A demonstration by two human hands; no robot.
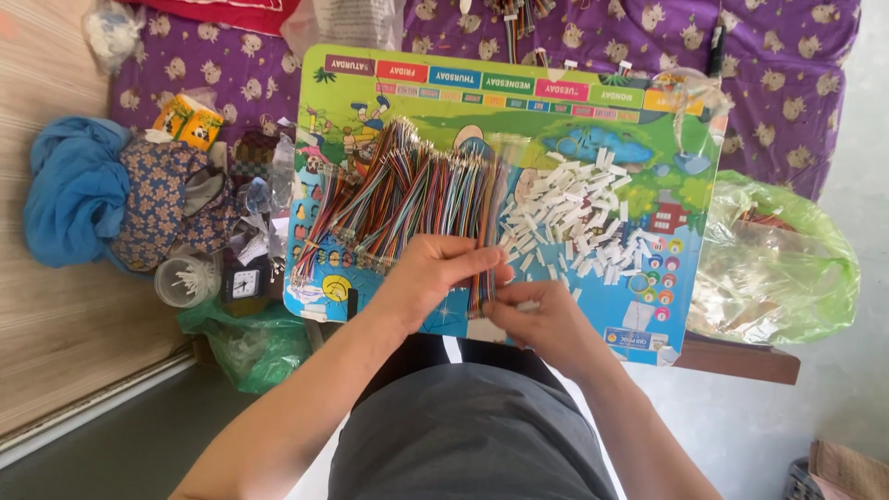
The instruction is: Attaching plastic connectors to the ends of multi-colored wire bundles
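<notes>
Pinched between both hands near the board's near edge, a multicoloured wire ribbon [481, 278] is steadied by the left hand [435, 273] while the right hand [542, 315] nips its lower end. Loose white connectors [583, 222] lie heaped just beside, within reach; wire bundles [398, 199] fan across the colourful picture board [648, 102].

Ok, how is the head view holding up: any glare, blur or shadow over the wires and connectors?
Head view: bright, even daylight, sharp on the multicoloured wires and white connectors; glare on the green plastic bag; slight softness at both hands; no heavy shadows.
</notes>
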